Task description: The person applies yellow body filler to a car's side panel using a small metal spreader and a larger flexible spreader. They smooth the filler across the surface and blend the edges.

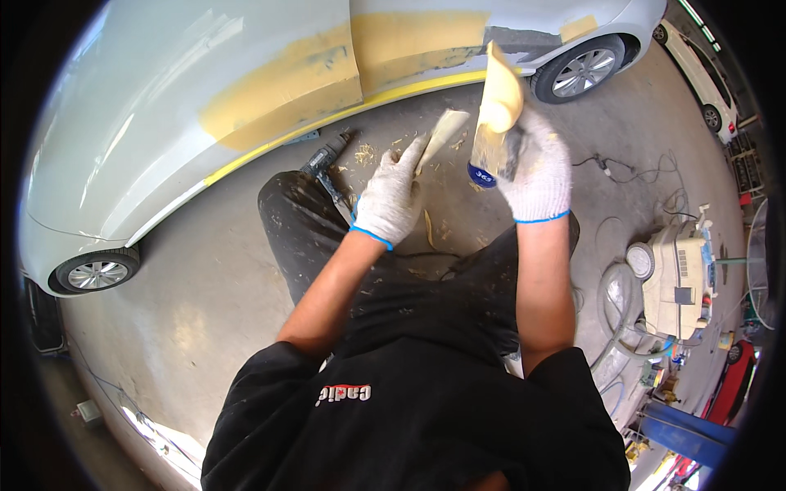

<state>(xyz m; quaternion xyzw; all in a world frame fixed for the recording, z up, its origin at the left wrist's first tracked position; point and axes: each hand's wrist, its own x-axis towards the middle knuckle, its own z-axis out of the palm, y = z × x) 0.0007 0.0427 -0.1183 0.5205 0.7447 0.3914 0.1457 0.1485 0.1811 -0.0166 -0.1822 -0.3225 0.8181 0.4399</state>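
Along the silver car (139, 155), yellow filler (258, 102) covers broad patches across two panels (303, 16); one dark-grey patch (526, 39) appears uncoated. The right hand (540, 168) pinches one scraper (493, 154), its filler load (501, 96) apparently unspread; the left hand's (390, 195) grip is closed around one pale spreader (446, 135). Counted: two car wheels (583, 72), one power tool (329, 152) on the floor (213, 270).

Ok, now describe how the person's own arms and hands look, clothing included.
The left hand and right hand wear whitish knit gloves, each edged in bright blue trim at the wrist. The left glove looks grubbier, with greyish smudges on its fingers. Both forearms are bare up to loose, short black sleeves.
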